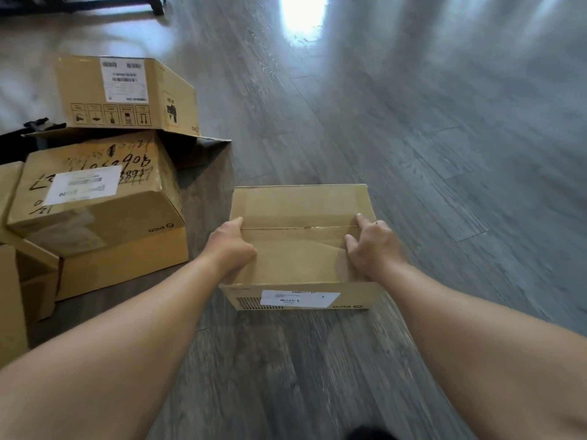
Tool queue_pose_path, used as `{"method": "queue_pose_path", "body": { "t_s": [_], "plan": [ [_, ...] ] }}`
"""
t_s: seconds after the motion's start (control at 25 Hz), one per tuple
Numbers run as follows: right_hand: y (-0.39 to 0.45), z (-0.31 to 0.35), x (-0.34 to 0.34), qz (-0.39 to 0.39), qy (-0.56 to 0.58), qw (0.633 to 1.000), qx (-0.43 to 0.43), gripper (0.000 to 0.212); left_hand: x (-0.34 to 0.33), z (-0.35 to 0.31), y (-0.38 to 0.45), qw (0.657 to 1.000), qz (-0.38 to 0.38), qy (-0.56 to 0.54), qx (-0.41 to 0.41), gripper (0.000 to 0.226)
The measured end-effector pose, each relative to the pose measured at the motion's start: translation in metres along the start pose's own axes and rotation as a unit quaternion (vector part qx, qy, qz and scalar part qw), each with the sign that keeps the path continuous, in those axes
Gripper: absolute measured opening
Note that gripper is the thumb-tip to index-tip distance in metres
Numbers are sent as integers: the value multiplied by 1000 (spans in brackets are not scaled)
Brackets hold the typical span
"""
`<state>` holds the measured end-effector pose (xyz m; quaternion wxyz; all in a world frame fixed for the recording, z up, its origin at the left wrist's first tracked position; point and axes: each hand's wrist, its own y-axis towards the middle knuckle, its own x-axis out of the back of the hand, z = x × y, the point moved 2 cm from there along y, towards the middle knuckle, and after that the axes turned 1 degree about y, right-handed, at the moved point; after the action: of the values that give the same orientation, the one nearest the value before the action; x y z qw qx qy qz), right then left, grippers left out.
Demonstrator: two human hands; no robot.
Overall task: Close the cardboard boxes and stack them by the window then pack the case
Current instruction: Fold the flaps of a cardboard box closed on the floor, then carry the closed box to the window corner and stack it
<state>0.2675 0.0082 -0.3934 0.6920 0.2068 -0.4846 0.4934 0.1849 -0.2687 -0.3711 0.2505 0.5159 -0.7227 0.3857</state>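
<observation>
Stretching across the whole view is a grey wood-plank floor (413,138), with a bright glare patch (303,14) shining at the top centre. Lying at the left are several cardboard boxes: a far box (127,93) showing a white label and a row of handling icons, with its flap hanging open toward the floor; a scribbled box (95,192) sitting tilted in front of it, carrying black handwriting and a white label; under that one a lower box (127,268) is sitting flat on the floor. More box parts (12,281) are poking in at the left edge, partly cut off. Something black (35,125) is showing behind the pile, too hidden to identify.

Sitting centre, apart from the pile, is the held box (298,246), flaps closed and meeting along a taped seam, a white label (298,297) facing the camera on its near side. Whether it is lifted or resting on the floor is unclear.

Both bare forearms are reaching forward. The left hand (230,246) is gripping the box's left edge, thumb lying on top near the seam, fingers wrapping down the side out of sight. The right hand (370,246) is clasping the right edge, thumb and forefinger pressing on the top flap, other fingers curling over the side.
</observation>
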Motion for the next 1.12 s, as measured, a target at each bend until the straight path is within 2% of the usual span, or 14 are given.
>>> {"method": "queue_pose_path", "body": {
  "t_s": [0.12, 0.28, 0.44, 0.6, 0.72, 0.88, 1.0, 1.12],
  "plan": [
    [5, 22, 5, -5, -23, 999, 24, 43, 10, 10, -4, 999, -19, -23, 19, 70],
    [11, 71, 14, -7, -25, 997, 74, 39, 53, 28, -16, 996, -71, -43, 37, 77],
    [-1, 157, 36, 6, -13, 991, 133, 37, 134, 41, -50, 989, -133, -45, 37, 72],
    [-40, 265, 85, 48, -29, 976, 211, 36, 233, 44, -121, 974, -192, -46, 109, 76],
    [-90, 362, 145, 87, -31, 954, 285, 42, 333, 35, -203, 955, -228, -71, 174, 82],
    [-185, 484, 225, 129, -27, 905, 405, 53, 465, 18, -339, 918, -297, -81, 250, 71],
    [-269, 571, 273, 169, -42, 859, 481, 66, 546, 8, -455, 879, -342, -107, 314, 75],
    [-376, 658, 319, 211, -56, 802, 556, 77, 609, 5, -584, 831, -393, -123, 375, 67]
  ]
}}
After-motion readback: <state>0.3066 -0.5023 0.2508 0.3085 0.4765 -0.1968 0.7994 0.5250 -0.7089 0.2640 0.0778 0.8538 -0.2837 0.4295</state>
